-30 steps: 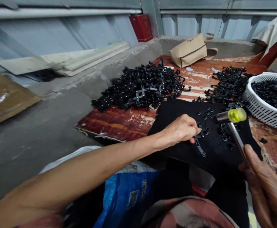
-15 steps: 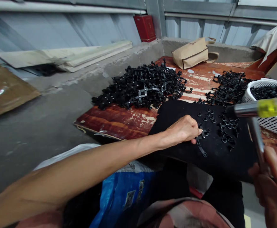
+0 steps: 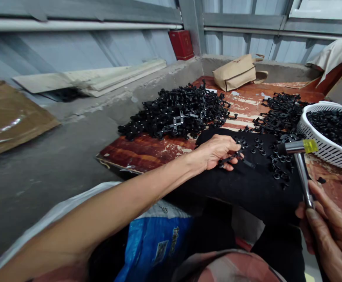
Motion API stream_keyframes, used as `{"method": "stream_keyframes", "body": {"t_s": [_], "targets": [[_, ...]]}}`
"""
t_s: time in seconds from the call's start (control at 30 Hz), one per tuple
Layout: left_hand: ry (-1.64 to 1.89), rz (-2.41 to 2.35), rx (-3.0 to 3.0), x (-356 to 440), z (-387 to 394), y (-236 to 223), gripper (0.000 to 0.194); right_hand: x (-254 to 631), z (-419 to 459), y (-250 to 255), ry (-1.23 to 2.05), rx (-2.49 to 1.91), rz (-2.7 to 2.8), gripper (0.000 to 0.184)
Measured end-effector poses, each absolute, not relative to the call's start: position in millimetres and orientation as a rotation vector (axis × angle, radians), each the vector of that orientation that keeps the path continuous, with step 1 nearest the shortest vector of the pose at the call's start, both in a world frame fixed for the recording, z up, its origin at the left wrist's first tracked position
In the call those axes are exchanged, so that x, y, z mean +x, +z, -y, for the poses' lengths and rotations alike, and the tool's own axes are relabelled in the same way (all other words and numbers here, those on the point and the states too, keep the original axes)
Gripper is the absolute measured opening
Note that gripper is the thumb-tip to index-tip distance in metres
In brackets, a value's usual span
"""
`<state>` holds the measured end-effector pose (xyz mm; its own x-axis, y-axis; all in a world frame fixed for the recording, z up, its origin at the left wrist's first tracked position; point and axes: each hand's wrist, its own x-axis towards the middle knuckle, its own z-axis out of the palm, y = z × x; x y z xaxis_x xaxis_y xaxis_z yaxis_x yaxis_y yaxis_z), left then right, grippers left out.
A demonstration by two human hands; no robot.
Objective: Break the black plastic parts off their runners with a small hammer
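My left hand [image 3: 219, 152] is closed on a small black linkage part [image 3: 229, 159] with jointed arms, held just above a black cloth [image 3: 224, 192]. Its thumb and fingers pinch the part; some of it is hidden behind them. In my right hand [image 3: 325, 223] is a hammer [image 3: 304, 172] with a metal head and a yellow end, gripped by its handle and raised over the cloth's right side. Loose round black pieces [image 3: 258, 145] lie on the cloth between the hands, with more small black pieces [image 3: 280, 168] beside the hammer head.
A large heap of black linkages [image 3: 171, 109] sits on the worn red-brown board [image 3: 135, 152]. Farther right are another black pile [image 3: 282, 111] and a white basket [image 3: 329, 156] full of black parts. A tan bag [image 3: 235, 74] lies at the back, and a blue sack [image 3: 150, 243] below.
My left hand has lifted and shifted left with the linkage part, turning it. The hammer has moved slightly left, and its blur is gone. The whole view has tilted a little upward.
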<state>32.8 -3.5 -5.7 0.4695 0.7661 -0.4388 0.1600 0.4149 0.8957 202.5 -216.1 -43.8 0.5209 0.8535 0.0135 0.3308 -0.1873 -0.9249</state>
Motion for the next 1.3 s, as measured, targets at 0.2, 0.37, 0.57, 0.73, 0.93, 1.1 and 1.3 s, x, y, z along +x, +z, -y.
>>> {"method": "stream_keyframes", "body": {"t_s": [0.2, 0.37, 0.57, 0.73, 0.93, 1.1, 1.3], "targets": [[0.697, -0.980, 0.782, 45, 1, -7, 0.023, 200, 195, -35, 0.856, -1.629, 0.785, 0.060], [0.807, -0.969, 0.731, 57, -1, -12, 0.024, 197, 189, -30, 0.882, -1.608, 0.711, 0.057], [0.846, -1.042, 0.735, 64, -7, -17, 0.020, 199, 191, -33, 0.903, -1.663, 0.715, 0.053], [0.833, -1.071, 0.708, 66, -11, -22, 0.018, 209, 193, -43, 0.920, -1.648, 0.732, 0.054], [0.832, -1.078, 0.700, 68, -13, -22, 0.021, 212, 193, -49, 0.928, -1.638, 0.740, 0.057], [0.824, -1.064, 0.723, 68, -12, -21, 0.026, 202, 190, -42, 0.899, -1.655, 0.717, 0.053], [0.831, -1.061, 0.762, 69, -11, -21, 0.030, 216, 193, -53, 0.896, -1.635, 0.780, 0.058]]}}
